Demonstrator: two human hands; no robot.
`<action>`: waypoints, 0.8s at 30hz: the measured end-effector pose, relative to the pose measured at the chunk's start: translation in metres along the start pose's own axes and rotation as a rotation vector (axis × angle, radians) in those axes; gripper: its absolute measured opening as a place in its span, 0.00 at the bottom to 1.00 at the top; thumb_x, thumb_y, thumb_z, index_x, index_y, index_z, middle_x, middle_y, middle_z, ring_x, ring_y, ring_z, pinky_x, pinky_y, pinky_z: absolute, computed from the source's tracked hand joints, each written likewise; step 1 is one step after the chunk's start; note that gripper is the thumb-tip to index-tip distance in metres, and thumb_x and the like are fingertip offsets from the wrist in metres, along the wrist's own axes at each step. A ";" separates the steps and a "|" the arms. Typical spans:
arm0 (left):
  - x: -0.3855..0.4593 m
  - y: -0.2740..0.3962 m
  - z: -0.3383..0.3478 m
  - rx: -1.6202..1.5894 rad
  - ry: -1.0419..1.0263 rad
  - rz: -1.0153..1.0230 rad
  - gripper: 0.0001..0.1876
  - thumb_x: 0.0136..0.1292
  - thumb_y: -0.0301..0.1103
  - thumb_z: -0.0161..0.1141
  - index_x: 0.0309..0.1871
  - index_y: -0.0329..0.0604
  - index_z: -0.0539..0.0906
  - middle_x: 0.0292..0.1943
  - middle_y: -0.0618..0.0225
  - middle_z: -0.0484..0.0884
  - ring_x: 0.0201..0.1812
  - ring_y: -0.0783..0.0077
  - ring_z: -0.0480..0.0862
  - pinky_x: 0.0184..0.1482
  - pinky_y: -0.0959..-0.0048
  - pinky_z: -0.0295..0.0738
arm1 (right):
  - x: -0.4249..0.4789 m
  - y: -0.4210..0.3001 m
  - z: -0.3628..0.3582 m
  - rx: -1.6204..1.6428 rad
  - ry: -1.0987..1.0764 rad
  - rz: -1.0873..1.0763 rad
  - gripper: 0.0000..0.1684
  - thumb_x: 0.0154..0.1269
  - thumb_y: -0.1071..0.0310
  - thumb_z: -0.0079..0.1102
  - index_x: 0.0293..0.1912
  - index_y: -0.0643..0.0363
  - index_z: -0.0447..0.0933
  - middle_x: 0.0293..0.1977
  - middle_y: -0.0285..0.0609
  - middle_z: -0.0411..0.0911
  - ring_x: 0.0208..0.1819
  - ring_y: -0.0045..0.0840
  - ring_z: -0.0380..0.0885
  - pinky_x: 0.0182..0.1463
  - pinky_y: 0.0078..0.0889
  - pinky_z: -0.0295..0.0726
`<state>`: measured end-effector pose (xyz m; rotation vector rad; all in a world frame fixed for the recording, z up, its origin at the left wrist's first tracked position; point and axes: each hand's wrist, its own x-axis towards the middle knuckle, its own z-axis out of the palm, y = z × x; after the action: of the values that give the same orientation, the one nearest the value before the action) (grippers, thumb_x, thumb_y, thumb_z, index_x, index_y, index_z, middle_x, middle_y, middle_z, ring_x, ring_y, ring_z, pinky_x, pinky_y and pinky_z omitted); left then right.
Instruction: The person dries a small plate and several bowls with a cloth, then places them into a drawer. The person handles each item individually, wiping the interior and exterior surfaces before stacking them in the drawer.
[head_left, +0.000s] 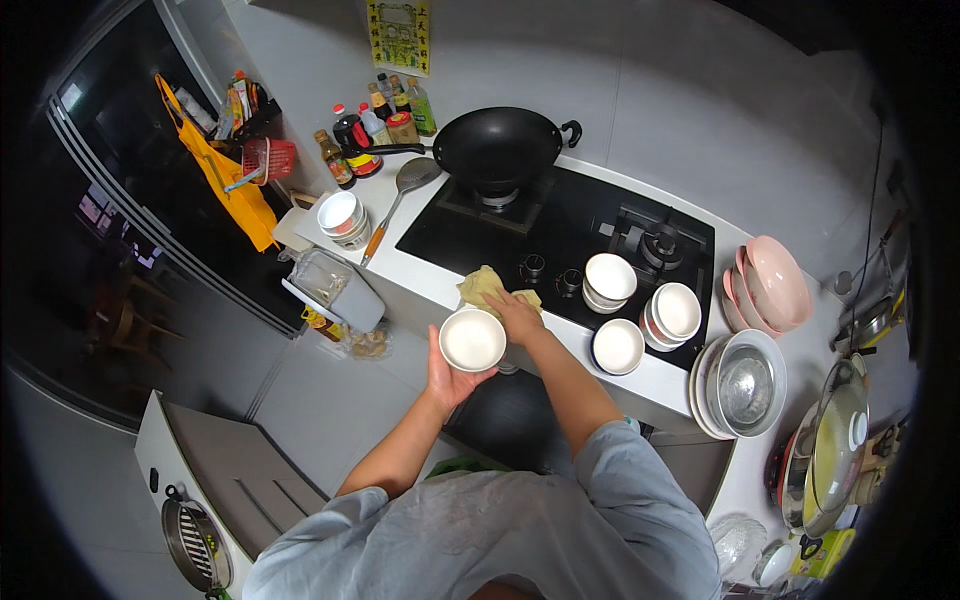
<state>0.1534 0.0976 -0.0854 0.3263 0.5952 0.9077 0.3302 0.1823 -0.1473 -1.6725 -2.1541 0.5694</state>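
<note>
My left hand (450, 382) holds a white bowl (472, 340) from below and the side, its mouth turned up toward me. Beside it, my right hand (519, 318) has its fingers on a crumpled yellow cloth (481, 283) at the front edge of the white counter (420, 259); the palm side is hidden. Right of that hand, a single bowl (618, 346) sits by the black gas hob's front edge. Two small stacks of bowls, one nearer the knobs (610, 277) and one further right (677, 312), rest on the hob's glass.
A black wok (499, 146) stands on the left burner, its handle pointing left. A skimmer (409, 187), stacked bowls (343, 217) and sauce bottles (352, 146) occupy the counter's left. Pink bowls (776, 289), metal basins (746, 382) and a glass-lidded pan (836, 450) line the right.
</note>
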 end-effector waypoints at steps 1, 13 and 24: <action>-0.001 0.003 0.001 0.014 -0.028 -0.005 0.47 0.61 0.79 0.28 0.67 0.50 0.70 0.58 0.57 0.79 0.56 0.50 0.81 0.46 0.53 0.83 | 0.001 0.001 0.001 -0.007 -0.024 0.031 0.34 0.54 0.75 0.60 0.63 0.47 0.73 0.63 0.49 0.69 0.66 0.43 0.65 0.65 0.38 0.69; 0.049 0.020 0.036 0.065 -0.180 -0.094 0.40 0.67 0.72 0.32 0.68 0.51 0.68 0.62 0.61 0.75 0.60 0.57 0.78 0.59 0.48 0.75 | -0.099 -0.059 -0.110 0.157 0.762 -0.065 0.20 0.54 0.69 0.68 0.48 0.63 0.80 0.38 0.50 0.79 0.43 0.42 0.76 0.49 0.39 0.76; 0.051 -0.017 0.096 0.184 -0.266 -0.343 0.29 0.70 0.63 0.42 0.60 0.52 0.76 0.56 0.67 0.79 0.55 0.64 0.80 0.57 0.56 0.74 | -0.114 -0.061 -0.120 -0.190 0.456 -0.031 0.11 0.48 0.74 0.59 0.35 0.63 0.81 0.37 0.52 0.80 0.41 0.42 0.80 0.46 0.39 0.80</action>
<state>0.2469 0.1279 -0.0350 0.4855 0.4698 0.4700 0.3677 0.0693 -0.0165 -1.6623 -1.9360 -0.0339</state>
